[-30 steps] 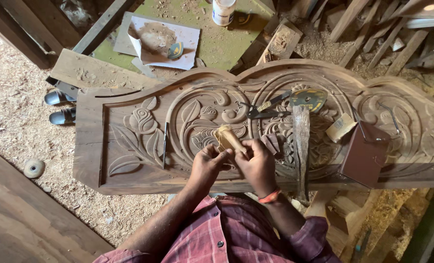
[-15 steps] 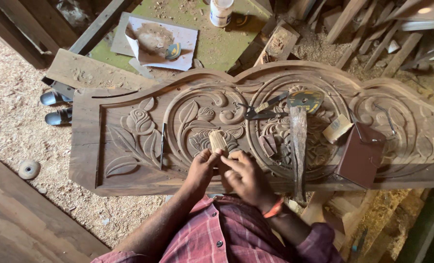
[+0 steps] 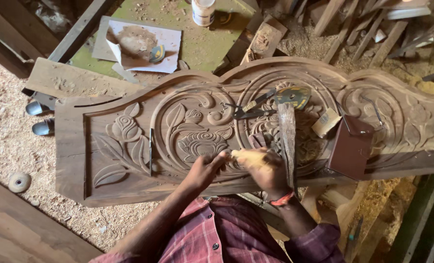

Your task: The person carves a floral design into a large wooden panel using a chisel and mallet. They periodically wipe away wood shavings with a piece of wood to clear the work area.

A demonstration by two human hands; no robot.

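Pale wooden tool handle (image 3: pixel 244 157), likely a chisel, sits at the lower centre of the carved wooden panel (image 3: pixel 129 190), just below the rose relief (image 3: pixel 202 143). Right hand (image 3: pixel 268 170) is wrapped closed around the handle; left hand (image 3: pixel 205 168) pinches closed at its front end, blade hidden. Risk, judged: a slip could gouge the petals or nick the left fingers close ahead. The long blade (image 3: pixel 287 141) lying just beside the right hand could be knocked.

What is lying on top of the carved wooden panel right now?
On the carved panel lie a long wooden block, a dark brown box, a small pale block and metal tools. Both hands, left hand and right hand, cover the carving beneath them.
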